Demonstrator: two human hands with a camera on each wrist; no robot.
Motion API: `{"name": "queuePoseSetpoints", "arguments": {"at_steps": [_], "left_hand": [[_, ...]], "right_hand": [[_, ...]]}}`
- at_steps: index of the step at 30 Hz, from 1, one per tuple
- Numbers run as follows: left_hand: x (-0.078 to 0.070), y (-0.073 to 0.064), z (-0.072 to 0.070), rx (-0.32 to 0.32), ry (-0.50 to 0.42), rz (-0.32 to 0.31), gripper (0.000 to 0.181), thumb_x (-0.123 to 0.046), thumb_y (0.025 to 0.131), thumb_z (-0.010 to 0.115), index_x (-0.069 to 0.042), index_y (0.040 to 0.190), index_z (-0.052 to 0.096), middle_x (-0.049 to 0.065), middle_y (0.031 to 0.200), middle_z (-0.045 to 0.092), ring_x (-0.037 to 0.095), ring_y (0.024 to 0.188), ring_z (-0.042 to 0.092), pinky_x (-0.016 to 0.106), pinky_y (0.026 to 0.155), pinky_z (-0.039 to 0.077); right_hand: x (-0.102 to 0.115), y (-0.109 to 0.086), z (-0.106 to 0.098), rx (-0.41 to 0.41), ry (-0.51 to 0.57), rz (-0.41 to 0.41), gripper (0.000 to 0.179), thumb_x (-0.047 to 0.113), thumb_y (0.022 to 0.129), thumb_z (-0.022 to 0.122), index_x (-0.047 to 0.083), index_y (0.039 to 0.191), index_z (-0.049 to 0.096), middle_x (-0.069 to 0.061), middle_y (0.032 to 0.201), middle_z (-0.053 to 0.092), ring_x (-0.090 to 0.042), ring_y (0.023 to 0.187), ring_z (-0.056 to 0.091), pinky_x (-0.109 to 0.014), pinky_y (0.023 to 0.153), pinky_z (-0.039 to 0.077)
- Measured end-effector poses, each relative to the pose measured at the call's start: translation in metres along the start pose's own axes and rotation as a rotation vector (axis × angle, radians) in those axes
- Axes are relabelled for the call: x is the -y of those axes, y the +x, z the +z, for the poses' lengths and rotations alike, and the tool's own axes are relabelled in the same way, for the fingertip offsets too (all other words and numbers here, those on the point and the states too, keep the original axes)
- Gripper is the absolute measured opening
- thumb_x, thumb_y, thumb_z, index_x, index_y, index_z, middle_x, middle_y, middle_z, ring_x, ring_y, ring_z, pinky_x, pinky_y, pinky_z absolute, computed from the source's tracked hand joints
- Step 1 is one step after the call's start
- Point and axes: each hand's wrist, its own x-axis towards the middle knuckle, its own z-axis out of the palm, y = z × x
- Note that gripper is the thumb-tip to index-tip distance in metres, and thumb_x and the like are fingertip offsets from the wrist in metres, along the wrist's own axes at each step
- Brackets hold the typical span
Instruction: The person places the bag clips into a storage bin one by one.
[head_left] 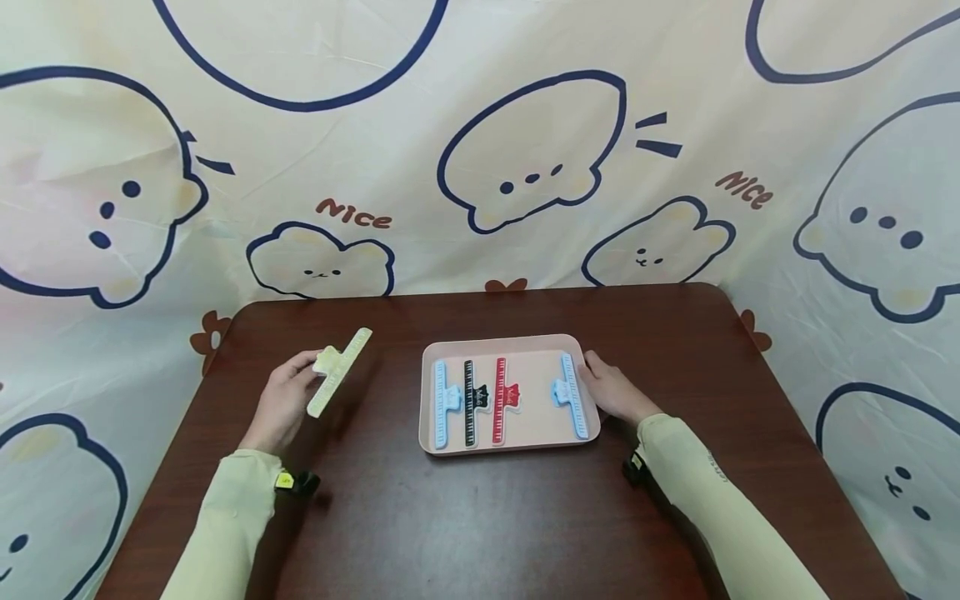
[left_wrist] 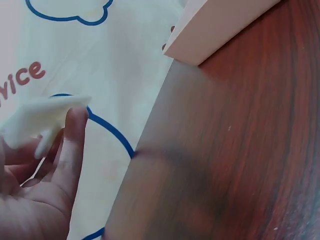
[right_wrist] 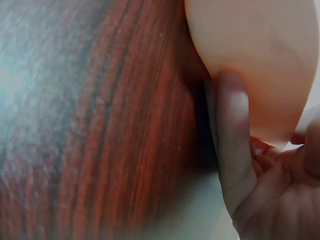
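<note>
My left hand pinches a pale yellow ruler-edged clip in the air over the left side of the table. In the left wrist view, the thumb and fingers hold the clip by its handle side. At the right end of a pink tray, my right hand grips the rim. The right wrist view has a straight digit against the tray's outer wall, other fingers curled beside it. Inside the tray lie a blue clip, a black clip, a red clip and another blue clip.
The tray stands on a dark brown wooden table, toward its back. Pale cloth printed with cartoon bears hangs behind the table and along both sides. Each wrist wears a dark camera band.
</note>
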Motion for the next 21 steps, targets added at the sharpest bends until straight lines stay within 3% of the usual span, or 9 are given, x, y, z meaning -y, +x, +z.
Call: {"name": "queuePoseSetpoints", "arguments": {"at_steps": [2,5,9,12,21], "left_hand": [[0.001,-0.001,0.001,0.036,-0.131,0.01,0.029,-0.014,0.112,0.039,-0.004,0.125,0.064,-0.01,0.111,0.069,0.004,0.099,0.067,0.02,0.084,0.056],[0.001,-0.001,0.003,0.062,-0.19,0.007,0.03,-0.021,0.113,0.041,-0.005,0.122,0.065,-0.006,0.112,0.07,0.007,0.099,0.07,0.022,0.085,0.058],[0.0,-0.001,0.008,0.013,-0.045,-0.045,0.032,-0.033,0.107,0.057,-0.006,0.121,0.064,-0.009,0.11,0.066,0.005,0.096,0.069,0.02,0.084,0.058],[-0.001,0.0,0.013,-0.026,0.047,-0.071,0.031,-0.032,0.103,0.065,-0.005,0.117,0.064,-0.01,0.105,0.066,0.004,0.093,0.068,0.02,0.082,0.058],[-0.003,0.0,0.024,-0.024,0.044,-0.084,0.023,-0.022,0.106,0.059,0.0,0.108,0.054,-0.005,0.099,0.064,0.005,0.089,0.069,0.022,0.079,0.058]], "right_hand": [[0.0,0.0,0.0,-0.002,0.004,0.0,0.05,0.039,0.114,0.028,0.007,0.152,0.032,-0.02,0.138,0.054,-0.03,0.111,0.055,-0.047,0.094,0.042],[0.0,0.0,0.0,0.002,0.012,-0.001,0.049,0.039,0.114,0.028,0.007,0.15,0.034,-0.02,0.135,0.055,-0.03,0.11,0.056,-0.046,0.093,0.042],[-0.001,0.001,0.0,0.001,0.013,0.001,0.047,0.039,0.114,0.028,0.008,0.148,0.035,-0.018,0.131,0.056,-0.029,0.108,0.056,-0.045,0.091,0.043],[-0.002,0.002,0.0,-0.002,0.008,0.0,0.046,0.039,0.114,0.028,0.008,0.147,0.036,-0.017,0.127,0.058,-0.028,0.105,0.057,-0.044,0.09,0.043],[-0.003,0.002,0.0,-0.002,0.006,-0.017,0.045,0.037,0.114,0.029,0.007,0.146,0.037,-0.018,0.126,0.058,-0.029,0.105,0.057,-0.044,0.091,0.043]]}}
